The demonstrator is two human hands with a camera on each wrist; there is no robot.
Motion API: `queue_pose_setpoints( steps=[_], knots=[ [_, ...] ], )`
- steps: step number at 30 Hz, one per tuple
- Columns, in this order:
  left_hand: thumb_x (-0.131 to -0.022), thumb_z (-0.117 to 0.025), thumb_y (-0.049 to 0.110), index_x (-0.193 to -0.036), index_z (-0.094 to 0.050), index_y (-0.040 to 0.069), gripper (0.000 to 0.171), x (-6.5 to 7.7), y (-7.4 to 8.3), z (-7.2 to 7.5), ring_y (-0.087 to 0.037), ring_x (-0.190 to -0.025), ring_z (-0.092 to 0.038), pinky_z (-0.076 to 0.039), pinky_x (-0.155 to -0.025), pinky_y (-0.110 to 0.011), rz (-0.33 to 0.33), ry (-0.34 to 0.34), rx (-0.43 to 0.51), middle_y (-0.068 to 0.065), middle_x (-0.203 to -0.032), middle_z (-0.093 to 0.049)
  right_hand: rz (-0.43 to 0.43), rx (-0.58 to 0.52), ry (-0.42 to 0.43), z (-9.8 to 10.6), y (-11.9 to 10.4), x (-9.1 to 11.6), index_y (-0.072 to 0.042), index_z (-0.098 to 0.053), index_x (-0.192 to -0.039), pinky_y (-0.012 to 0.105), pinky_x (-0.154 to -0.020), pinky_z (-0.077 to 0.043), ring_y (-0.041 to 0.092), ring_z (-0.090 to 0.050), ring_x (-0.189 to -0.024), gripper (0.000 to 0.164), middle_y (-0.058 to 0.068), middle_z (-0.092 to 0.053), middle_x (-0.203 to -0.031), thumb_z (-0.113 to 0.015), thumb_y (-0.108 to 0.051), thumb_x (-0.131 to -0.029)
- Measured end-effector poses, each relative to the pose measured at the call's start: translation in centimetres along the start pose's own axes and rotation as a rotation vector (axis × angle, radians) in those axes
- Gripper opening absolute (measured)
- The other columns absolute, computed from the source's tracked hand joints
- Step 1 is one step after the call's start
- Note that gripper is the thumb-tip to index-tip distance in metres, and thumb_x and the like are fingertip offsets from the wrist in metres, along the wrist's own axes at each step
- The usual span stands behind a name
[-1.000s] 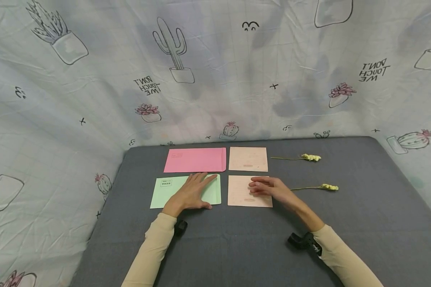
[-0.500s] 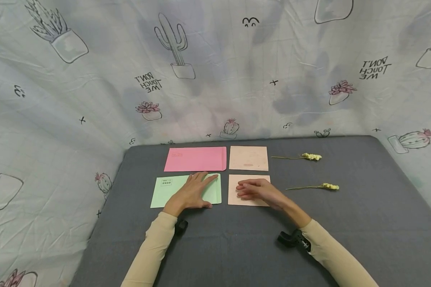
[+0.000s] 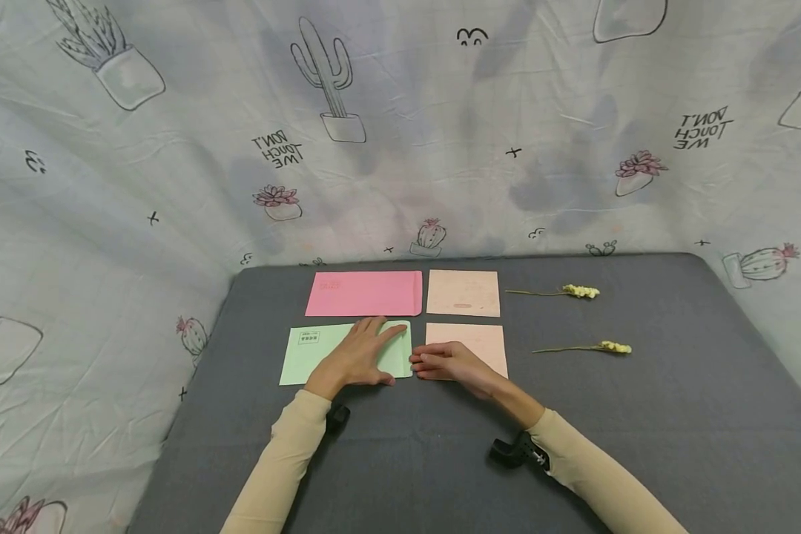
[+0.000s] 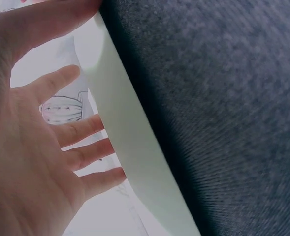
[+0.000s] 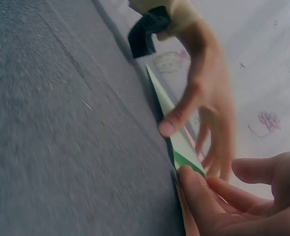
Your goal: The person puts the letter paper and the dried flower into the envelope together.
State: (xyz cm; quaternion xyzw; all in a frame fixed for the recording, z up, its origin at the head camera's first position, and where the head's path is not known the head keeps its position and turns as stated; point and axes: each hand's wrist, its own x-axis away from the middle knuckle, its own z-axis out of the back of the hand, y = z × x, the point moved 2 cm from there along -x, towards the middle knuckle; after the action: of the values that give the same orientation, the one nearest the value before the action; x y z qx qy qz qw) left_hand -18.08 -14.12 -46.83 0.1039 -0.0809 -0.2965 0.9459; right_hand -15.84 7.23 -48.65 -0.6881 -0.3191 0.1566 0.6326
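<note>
A pale green envelope (image 3: pixel 397 358) with a small printed box lies flat at the front left. My left hand (image 3: pixel 352 358) rests over its right half, fingers spread, the thumb at the near edge; in the left wrist view the envelope's edge (image 4: pixel 130 147) passes beyond the fingers. My right hand (image 3: pixel 457 367) reaches across the front peach card (image 3: pixel 487 343), its fingertips right at the envelope's flap end. The right wrist view shows those fingers (image 5: pixel 194 189), fairly straight, at the green flap (image 5: pixel 185 162). Part of the front peach card is hidden beneath the right hand.
A pink envelope (image 3: pixel 363 294) lies behind the green one, beside a second peach card (image 3: pixel 463 293). Two yellow flower stems lie to the right, one at the back (image 3: pixel 579 291) and one in front (image 3: pixel 614 347). A patterned curtain (image 3: pixel 400 133) borders the grey table (image 3: pixel 434 460).
My right hand has moved left over the front peach card, from its right side to the green envelope's flap end. The left hand stays on the envelope.
</note>
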Motion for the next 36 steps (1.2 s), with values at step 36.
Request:
queue_pose_setpoints(
  steps=[36],
  knots=[
    [-0.069, -0.085, 0.047, -0.141, -0.048, 0.021, 0.085, -0.1, 0.4, -0.1, -0.033, -0.124, -0.043, -0.031, -0.109, -0.05, 0.005, 0.042, -0.043, -0.015, -0.135, -0.043, 0.038, 0.035, 0.016, -1.2, 0.4, -0.6, 0.01, -0.04, -0.142, 0.039, -0.098, -0.049, 0.037, -0.056, -0.121, 0.048, 0.029, -0.053, -0.134, -0.053, -0.011, -0.101]
  ],
)
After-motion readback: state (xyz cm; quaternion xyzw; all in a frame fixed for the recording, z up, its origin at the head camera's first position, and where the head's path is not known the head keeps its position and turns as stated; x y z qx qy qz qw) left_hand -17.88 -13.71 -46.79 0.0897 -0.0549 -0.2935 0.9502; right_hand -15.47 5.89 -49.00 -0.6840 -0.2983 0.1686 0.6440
